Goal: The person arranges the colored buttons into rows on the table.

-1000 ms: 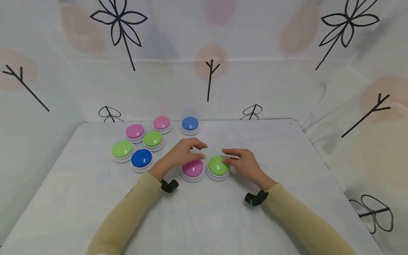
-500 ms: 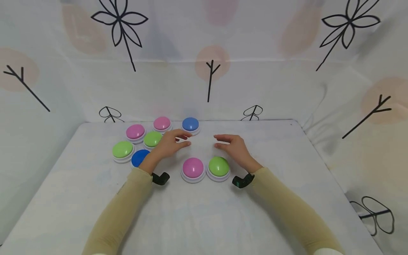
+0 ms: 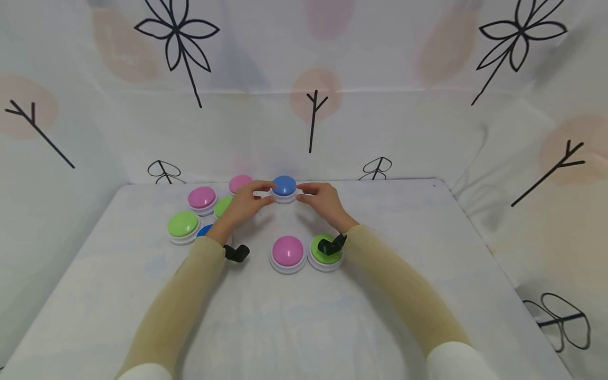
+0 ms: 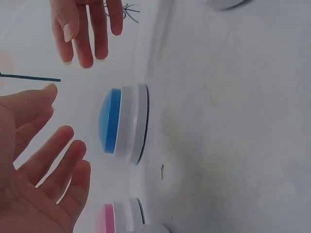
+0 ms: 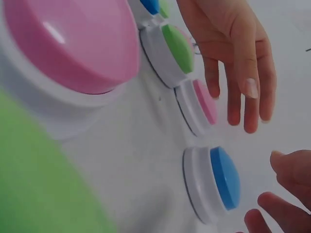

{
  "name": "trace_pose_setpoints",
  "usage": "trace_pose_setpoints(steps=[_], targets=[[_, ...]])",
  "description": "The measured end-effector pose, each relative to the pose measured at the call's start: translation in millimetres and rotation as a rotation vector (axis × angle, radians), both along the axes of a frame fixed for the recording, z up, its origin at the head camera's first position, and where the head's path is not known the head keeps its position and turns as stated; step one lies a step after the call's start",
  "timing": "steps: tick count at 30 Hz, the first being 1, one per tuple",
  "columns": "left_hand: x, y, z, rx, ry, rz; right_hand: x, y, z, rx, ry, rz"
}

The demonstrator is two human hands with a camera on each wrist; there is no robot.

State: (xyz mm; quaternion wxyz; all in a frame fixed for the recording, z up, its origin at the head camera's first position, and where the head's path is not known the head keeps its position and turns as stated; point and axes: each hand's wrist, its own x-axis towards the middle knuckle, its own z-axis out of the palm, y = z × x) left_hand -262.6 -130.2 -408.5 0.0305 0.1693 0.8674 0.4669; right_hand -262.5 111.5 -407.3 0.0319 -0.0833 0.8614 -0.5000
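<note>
A light-blue push button [image 3: 284, 186] on a round white base stands near the back edge of the table. My left hand [image 3: 246, 201] is at its left side and my right hand [image 3: 325, 201] at its right, fingers extended toward it. In the left wrist view, the blue button [image 4: 125, 124] sits on the table with a gap between it and the fingers of my left hand [image 4: 46, 165]. The right wrist view shows the fingers of my right hand [image 5: 286, 199] just off the blue dome. Neither hand holds anything.
A pink button [image 3: 287, 251] and a green button [image 3: 325, 259] stand side by side in front, under my right wrist. Several more, among them a pink button [image 3: 201, 197] and a green button [image 3: 182, 225], cluster at the left. A patterned cloth [image 3: 266, 126] hangs behind the table.
Both hands have moved away from the front pink and green buttons, back across the table to either side of the light-blue button. The buttons have stayed in place.
</note>
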Motion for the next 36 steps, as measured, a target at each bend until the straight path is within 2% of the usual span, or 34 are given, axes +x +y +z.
trace_pose_setpoints(steps=[5,10,14,17,24,31,36], targets=[[-9.4,-2,0.5,0.031,-0.001,0.014,-10.5,-15,-5.1,-0.056,-0.024,-0.036],[-17.1,0,-4.0,0.051,0.003,0.002,-16.6,-25,-12.9,-0.119,-0.043,-0.080],[-21.2,2,-8.2,0.066,-0.012,0.000,-19.5,-32,-16.6,-0.127,-0.004,-0.109],[-22.7,2,-10.3,0.051,-0.026,0.014,-22.2,-36,-18.9,-0.091,0.044,-0.111],[-26.2,1,-12.3,0.013,-0.034,0.052,-27.2,-38,-24.4,0.075,0.144,-0.083],[-26.2,2,-14.0,0.014,-0.100,0.069,-27.5,-35,-26.5,0.099,0.141,-0.057],[-26.3,2,-15.9,0.036,-0.111,0.044,-27.8,-32,-30.2,0.114,0.135,-0.038]])
